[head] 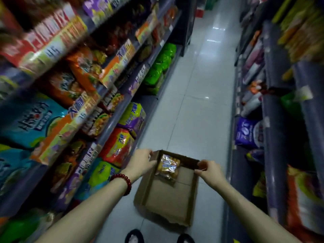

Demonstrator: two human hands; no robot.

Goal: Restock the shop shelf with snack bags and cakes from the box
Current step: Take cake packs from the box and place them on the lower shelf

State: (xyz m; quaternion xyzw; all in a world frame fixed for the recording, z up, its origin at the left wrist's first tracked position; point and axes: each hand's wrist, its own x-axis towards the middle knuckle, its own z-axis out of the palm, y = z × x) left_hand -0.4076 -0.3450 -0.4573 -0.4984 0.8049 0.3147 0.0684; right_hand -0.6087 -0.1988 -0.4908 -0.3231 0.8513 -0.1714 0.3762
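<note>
A brown cardboard box (pixel 168 199) is held over the aisle floor, open at the top. One clear bag of golden cakes (pixel 168 167) lies in its far end; the remainder of its bottom is bare. My left hand (pixel 142 161) grips the box's far left corner, a red bead bracelet on that wrist. My right hand (pixel 208 170) pinches the far right rim. The shelf (pixel 112 118) on the left is packed with colourful snack bags.
A second shelf unit (pixel 273 137) with bags lines the right side. A narrow tiled aisle floor (pixel 198 88) runs ahead between the two. Green bags (pixel 161 67) are stacked low on the left shelf further on. My dark shoes (pixel 135 236) show at the bottom.
</note>
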